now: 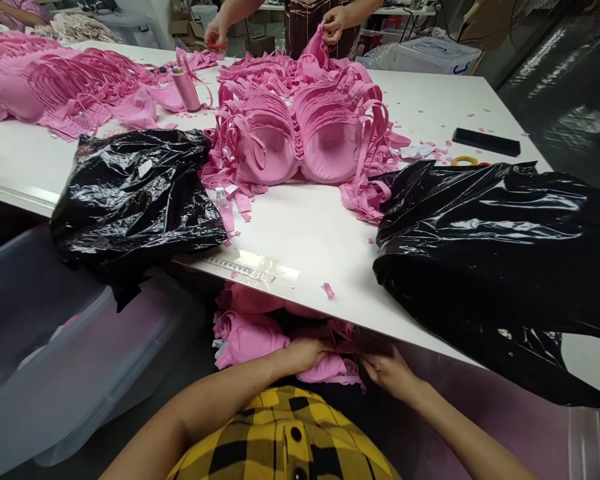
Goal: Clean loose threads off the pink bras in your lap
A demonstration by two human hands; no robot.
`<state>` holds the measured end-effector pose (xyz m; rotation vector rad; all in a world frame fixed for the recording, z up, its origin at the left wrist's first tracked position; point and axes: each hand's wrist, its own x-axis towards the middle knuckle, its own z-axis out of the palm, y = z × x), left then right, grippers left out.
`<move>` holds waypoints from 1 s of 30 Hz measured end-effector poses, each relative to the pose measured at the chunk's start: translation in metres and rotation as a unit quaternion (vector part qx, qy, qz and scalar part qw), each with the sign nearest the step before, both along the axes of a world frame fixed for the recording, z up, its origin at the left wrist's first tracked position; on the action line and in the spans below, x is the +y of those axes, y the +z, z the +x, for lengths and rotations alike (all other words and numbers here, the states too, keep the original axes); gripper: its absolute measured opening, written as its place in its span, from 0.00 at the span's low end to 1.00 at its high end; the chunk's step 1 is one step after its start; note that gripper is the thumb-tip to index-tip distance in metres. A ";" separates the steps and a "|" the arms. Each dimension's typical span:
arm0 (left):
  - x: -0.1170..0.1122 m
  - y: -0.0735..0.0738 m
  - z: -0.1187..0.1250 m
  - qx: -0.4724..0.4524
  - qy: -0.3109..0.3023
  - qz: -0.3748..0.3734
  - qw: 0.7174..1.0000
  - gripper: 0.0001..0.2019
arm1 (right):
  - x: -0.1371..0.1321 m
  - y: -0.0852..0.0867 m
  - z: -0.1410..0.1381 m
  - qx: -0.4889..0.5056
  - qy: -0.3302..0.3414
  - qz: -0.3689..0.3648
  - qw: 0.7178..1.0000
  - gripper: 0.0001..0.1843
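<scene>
Below the table's front edge, pink bras lie heaped over my lap. My left hand reaches across the heap, its fingers closed on a bra's shaded edge. From the other side my right hand grips the same shaded pink fabric; its fingertips are partly hidden under the table. A lace-trimmed band hangs between the two hands. On the tabletop ahead stands a nested row of pink bras, cups facing me, straps looped at the sides.
Black plastic bags drape the table edge at left, and another black bag at right. A measuring tape strip is fixed at the edge. Translucent bins stand below. A thread cone and a co-worker's hands are across the table.
</scene>
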<state>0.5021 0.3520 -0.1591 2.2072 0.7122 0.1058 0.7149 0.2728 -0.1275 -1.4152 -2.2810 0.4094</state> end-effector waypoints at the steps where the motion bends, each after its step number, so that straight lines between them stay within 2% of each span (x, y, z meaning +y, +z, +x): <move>1: 0.000 0.000 0.000 0.001 -0.005 0.009 1.000 0.14 | 0.000 0.002 -0.001 0.006 0.005 -0.003 1.000 0.17; 7: -0.002 0.002 -0.005 0.002 -0.027 0.070 0.997 0.14 | 0.002 0.005 -0.007 0.044 0.026 -0.005 0.999 0.16; 14: -0.008 -0.002 -0.013 0.012 -0.063 0.119 0.991 0.11 | 0.001 0.002 -0.013 0.027 0.088 -0.021 0.996 0.23; 20: -0.010 -0.005 -0.018 0.021 -0.103 0.144 0.984 0.12 | 0.005 -0.001 -0.024 0.071 0.076 -0.062 0.993 0.15; 26: -0.012 -0.006 -0.025 0.023 -0.092 0.145 0.985 0.14 | 0.000 -0.004 -0.037 0.055 0.097 -0.070 0.991 0.17; 30: -0.014 -0.005 -0.026 0.026 -0.083 0.137 0.987 0.13 | 0.003 -0.009 -0.048 0.078 0.050 -0.063 0.994 0.16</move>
